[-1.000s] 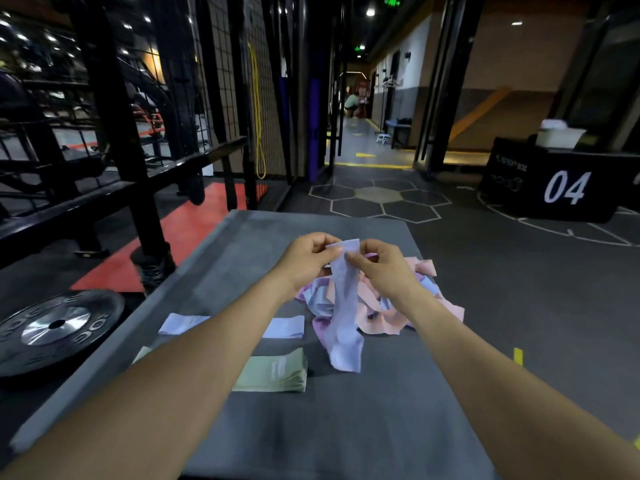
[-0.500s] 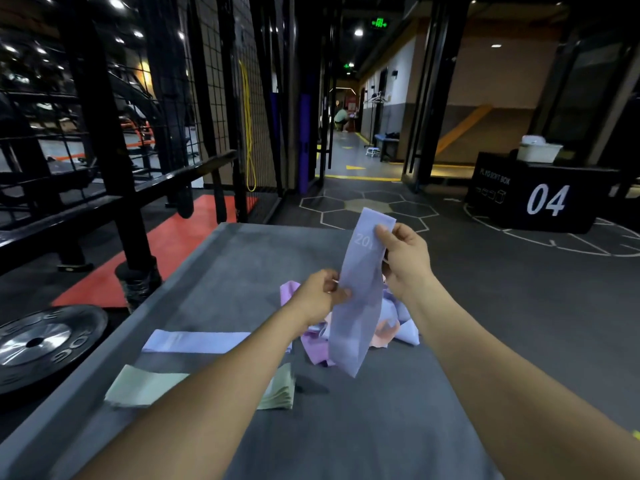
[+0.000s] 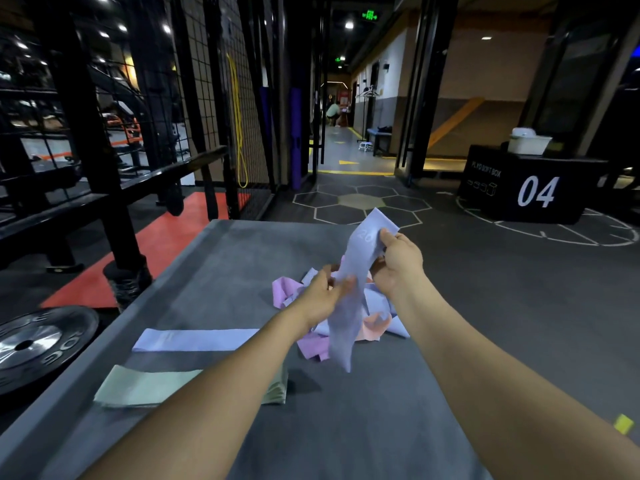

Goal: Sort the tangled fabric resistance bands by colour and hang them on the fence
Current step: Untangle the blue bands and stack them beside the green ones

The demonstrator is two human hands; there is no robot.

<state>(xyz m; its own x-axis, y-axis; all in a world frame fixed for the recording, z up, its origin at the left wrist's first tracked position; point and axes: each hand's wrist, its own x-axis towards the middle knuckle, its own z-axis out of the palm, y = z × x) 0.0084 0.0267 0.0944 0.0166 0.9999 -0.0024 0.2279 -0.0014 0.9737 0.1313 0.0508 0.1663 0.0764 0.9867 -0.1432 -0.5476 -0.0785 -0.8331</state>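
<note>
Pinching the top of a lilac band, the right hand holds it up above the pile, thumb and fingers curled on the edge beside a printed number that is only partly readable. The left hand pinches the same band lower down, about midway along. Between and below the two grips the band hangs nearly upright, its long axis tilted so the top leans away and to the right, its free end dangling just over the mat.

A flat lilac band lies to the left of the hands, a green band nearer still; the left hand is the closer one to both. Laying the held band there looks like a leftward, downward move. The fence stands farther left, well apart.

The left forearm covers the right ends of both flat bands. Whether the held band is quite free of the pile cannot be told; the tangle's lower layers are hidden.
</note>
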